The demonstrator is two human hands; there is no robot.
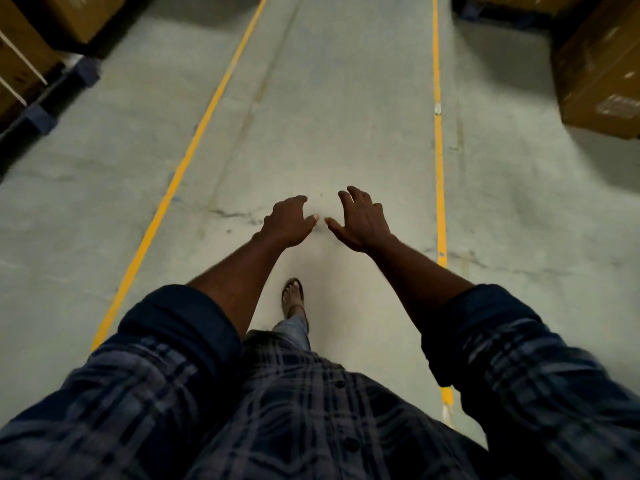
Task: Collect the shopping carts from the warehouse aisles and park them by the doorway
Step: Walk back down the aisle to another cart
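In the head view, your left hand [289, 221] and right hand [363, 221] reach out ahead, each grip loose and holding nothing. No shopping cart or doorway shows on the floor [329, 98] between the boxes [599, 71], so I judge the collecting is not yet done.

Floor [329, 116]: looked like bare concrete, matt and fine-grained, marked by dark cracks and dull stains.
Lane lines [180, 168]: yellow paint, flat in finish, chipped and worn through at spots.
Boxes [599, 64]: brown cardboard, matt, with a pale printed label [618, 106] on one.
Pallet blocks [40, 118]: dark blue, matt; not told apart as plastic or painted wood.
Shirt [277, 410]: soft woven checked cloth, matt, with plain dark cuff lining.
Buttons [350, 443]: dark, faintly glossy.
Trouser leg [292, 330]: faded blue denim-like cloth.
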